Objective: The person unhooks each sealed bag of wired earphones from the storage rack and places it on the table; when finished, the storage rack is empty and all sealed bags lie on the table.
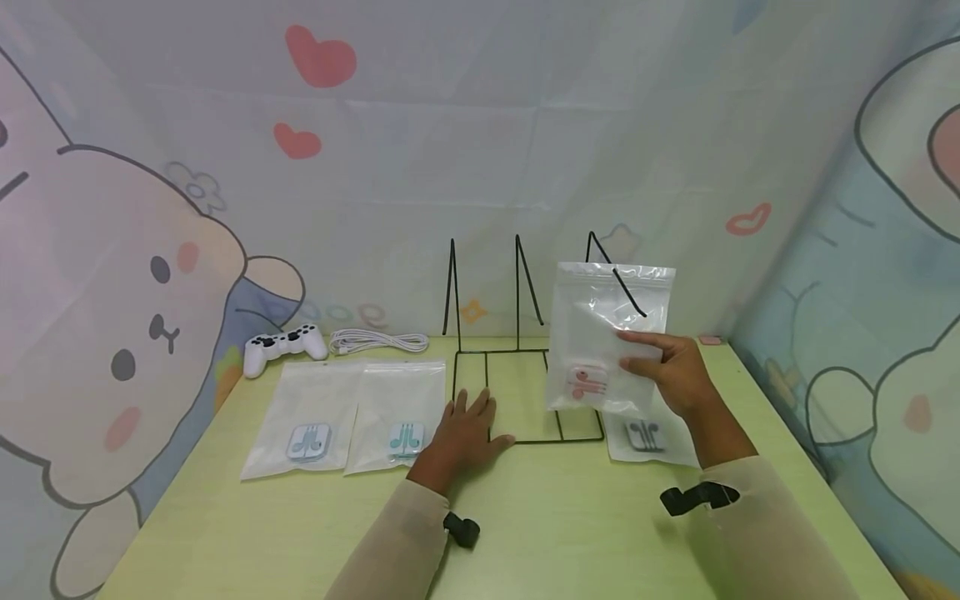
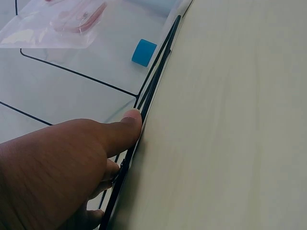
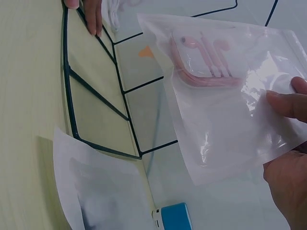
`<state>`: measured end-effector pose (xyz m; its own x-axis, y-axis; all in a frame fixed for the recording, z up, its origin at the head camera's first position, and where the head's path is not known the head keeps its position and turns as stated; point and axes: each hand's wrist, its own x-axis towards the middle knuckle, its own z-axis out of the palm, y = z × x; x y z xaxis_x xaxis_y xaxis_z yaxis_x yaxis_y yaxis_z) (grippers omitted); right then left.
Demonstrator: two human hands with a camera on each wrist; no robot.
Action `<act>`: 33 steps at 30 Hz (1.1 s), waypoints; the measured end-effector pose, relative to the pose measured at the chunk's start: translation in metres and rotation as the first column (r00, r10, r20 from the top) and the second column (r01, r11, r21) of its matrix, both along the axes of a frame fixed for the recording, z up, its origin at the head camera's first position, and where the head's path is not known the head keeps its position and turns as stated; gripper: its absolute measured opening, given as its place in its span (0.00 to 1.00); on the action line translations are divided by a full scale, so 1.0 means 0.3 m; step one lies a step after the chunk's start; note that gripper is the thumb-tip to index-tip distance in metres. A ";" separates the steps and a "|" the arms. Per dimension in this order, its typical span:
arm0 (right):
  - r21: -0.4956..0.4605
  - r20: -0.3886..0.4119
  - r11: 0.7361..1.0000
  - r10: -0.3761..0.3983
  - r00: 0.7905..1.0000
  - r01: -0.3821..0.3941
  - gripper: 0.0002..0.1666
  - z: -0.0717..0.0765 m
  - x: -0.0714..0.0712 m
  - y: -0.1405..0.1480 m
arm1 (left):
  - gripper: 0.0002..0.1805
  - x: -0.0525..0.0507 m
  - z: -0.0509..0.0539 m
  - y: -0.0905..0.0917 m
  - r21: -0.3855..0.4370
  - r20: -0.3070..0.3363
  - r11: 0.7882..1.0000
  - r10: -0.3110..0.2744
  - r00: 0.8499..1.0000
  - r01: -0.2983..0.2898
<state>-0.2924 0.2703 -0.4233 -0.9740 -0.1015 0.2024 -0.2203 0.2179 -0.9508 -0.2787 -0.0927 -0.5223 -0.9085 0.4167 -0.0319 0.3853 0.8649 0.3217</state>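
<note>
A clear-white zip pouch (image 1: 577,333) with pink earphones is upright in my right hand (image 1: 678,375), pinched at its right side between thumb and fingers. It is at the right-hand hook of a black wire display rack (image 1: 517,292). The hook's prong (image 1: 632,294) crosses the pouch's top front; whether it passes through a hole, I cannot tell. My left hand (image 1: 467,429) rests with fingers spread on the rack's base at its left front. The left wrist view shows that thumb (image 2: 127,127) touching the front wire. The other two hooks hold nothing.
Two pouches with blue earphones (image 1: 308,442) (image 1: 406,439) lie left of the rack. A pouch with dark earphones (image 1: 645,435) lies at right, partly covered. Behind are a white game controller (image 1: 285,346) and coiled white cable (image 1: 378,342). A blue cylindrical object (image 2: 144,52) stands near the rack.
</note>
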 end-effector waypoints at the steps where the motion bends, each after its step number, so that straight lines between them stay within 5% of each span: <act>1: -0.005 0.000 1.000 0.002 1.000 -0.002 0.29 0.000 0.003 0.001 | 0.47 -0.001 0.000 0.000 0.000 -0.002 1.000 0.000 1.000 0.000; 8: 0.032 0.009 0.999 -0.015 1.000 0.015 0.29 0.004 0.037 0.012 | 0.46 0.000 -0.002 0.001 0.009 -0.011 1.000 -0.003 1.000 0.003; 19: 0.075 -0.093 0.996 0.057 0.994 -0.050 0.26 0.011 0.064 0.065 | 0.46 -0.001 -0.002 0.001 -0.003 -0.014 1.000 -0.003 1.000 0.003; 33: 0.228 -0.223 0.970 0.140 0.965 -0.088 0.23 0.087 0.089 0.140 | 0.47 -0.001 -0.005 0.002 -0.006 -0.003 1.000 0.001 1.000 -0.001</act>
<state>-0.2658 0.3122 -0.3970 -0.8805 -0.2758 0.3855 -0.4675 0.3709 -0.8024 -0.2790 -0.0922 -0.5237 -0.9090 0.4156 -0.0321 0.3854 0.8673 0.3152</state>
